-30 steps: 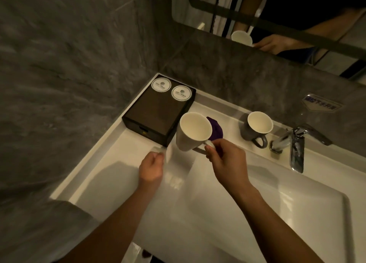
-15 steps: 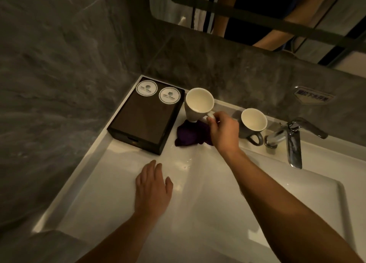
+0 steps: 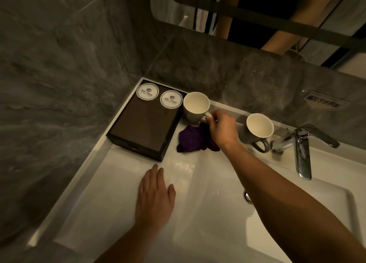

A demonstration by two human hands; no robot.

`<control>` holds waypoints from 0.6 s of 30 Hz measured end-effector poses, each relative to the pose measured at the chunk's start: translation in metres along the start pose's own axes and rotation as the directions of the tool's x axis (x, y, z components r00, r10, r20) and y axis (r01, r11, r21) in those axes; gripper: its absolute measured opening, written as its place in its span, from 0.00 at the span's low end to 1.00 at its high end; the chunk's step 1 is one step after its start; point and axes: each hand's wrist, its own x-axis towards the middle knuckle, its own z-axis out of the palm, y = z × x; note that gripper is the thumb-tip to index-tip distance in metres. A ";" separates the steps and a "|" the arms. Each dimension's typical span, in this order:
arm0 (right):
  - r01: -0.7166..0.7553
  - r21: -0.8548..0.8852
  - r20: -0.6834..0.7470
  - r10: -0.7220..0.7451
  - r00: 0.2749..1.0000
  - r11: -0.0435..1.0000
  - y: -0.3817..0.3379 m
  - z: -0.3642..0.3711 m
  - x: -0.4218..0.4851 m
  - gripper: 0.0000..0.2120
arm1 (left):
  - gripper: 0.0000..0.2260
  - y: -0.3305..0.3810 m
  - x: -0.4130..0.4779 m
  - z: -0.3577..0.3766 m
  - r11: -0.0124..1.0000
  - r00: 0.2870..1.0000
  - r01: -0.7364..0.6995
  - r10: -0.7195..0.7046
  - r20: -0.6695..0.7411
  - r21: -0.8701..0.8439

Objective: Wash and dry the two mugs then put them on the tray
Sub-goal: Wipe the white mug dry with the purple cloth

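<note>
White mug [image 3: 196,104] sits at the vanity top's [image 3: 118,183] back edge, just beside the dark tray [image 3: 142,128], its handle pinched by the right hand [image 3: 221,128]. The left hand [image 3: 154,195] lies flat and empty nearer the front edge. The drying step seems to be in hand: the next move calls for taking up the purple cloth [image 3: 190,140], while the grey mug [image 3: 257,128] waits by the faucet [image 3: 301,148].

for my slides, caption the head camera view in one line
Right hand holds a white mug by its handle beside the dark tray; left hand flat on the counter.

left hand [image 3: 154,195]: flat, fingers straight | right hand [image 3: 222,129]: arm outstretched, pinching mug [image 3: 195,109] handle
</note>
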 end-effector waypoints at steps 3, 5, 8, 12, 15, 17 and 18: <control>0.006 -0.024 -0.001 -0.006 1.000 1.000 0.003 0.003 0.002 0.08 | 0.30 0.001 0.001 -0.001 1.000 1.000 -0.007 0.006 0.010 0.010; 0.009 -0.018 -0.006 -0.009 1.000 1.000 0.005 0.005 0.003 0.08 | 0.31 0.001 0.001 0.000 1.000 1.000 -0.009 0.009 0.019 0.012; 0.006 0.006 0.010 -0.007 1.000 1.000 0.006 0.003 0.003 0.09 | 0.31 0.001 0.002 0.000 1.000 0.999 -0.010 0.009 0.032 0.011; -0.077 0.113 -0.064 0.085 0.994 0.991 0.006 0.000 -0.016 0.15 | 0.31 0.000 0.002 0.000 1.000 1.000 -0.009 0.009 0.025 0.006; 0.063 0.003 -0.155 -0.062 0.986 0.998 0.015 0.006 -0.049 0.09 | 0.31 0.001 0.002 0.000 1.000 1.000 -0.009 0.009 0.027 0.004; 0.224 -0.078 -0.006 -0.225 0.974 0.971 0.019 0.017 -0.063 0.14 | 0.31 0.001 0.003 0.000 1.000 1.000 -0.010 0.010 0.026 0.007; 0.262 -0.114 0.096 -0.252 0.963 0.958 0.020 0.023 -0.065 0.20 | 0.31 0.001 0.003 0.001 1.000 1.000 -0.010 0.009 0.027 0.010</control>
